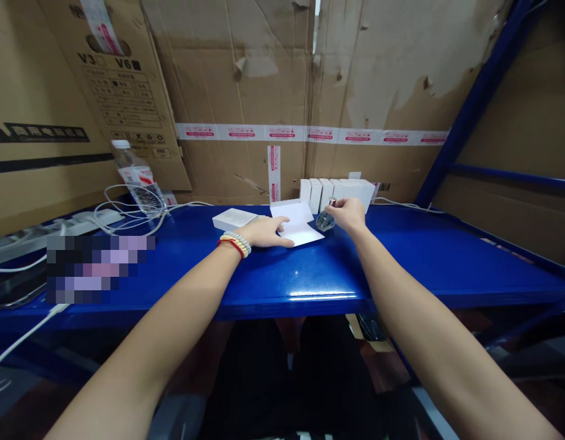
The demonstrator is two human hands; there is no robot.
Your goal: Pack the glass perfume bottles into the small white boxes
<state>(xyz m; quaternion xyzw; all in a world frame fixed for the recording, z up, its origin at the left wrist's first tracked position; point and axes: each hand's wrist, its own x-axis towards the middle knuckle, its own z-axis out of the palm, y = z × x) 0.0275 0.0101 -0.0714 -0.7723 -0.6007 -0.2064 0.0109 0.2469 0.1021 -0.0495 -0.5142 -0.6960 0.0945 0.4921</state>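
My left hand point(264, 232), a beaded bracelet at its wrist, reaches over the table with thumb and fingers apart. Its fingertips are at the edge of a creased white card point(297, 214), which looks like an unfolded box or insert. Just behind that hand lies a flat white box point(234, 218). My right hand point(349, 214) is closed around the shiny top of a small clear glass bottle point(325, 221). The bottle is tilted beside the card's right edge; whether its base touches the table I cannot tell.
Several white boxes point(341, 189) stand in a row against the cardboard wall point(227, 165). On the left of the blue table point(282, 287) are a water bottle point(138, 177), tangled white cables point(112, 211), a power strip point(87, 226) and a phone point(16, 290).
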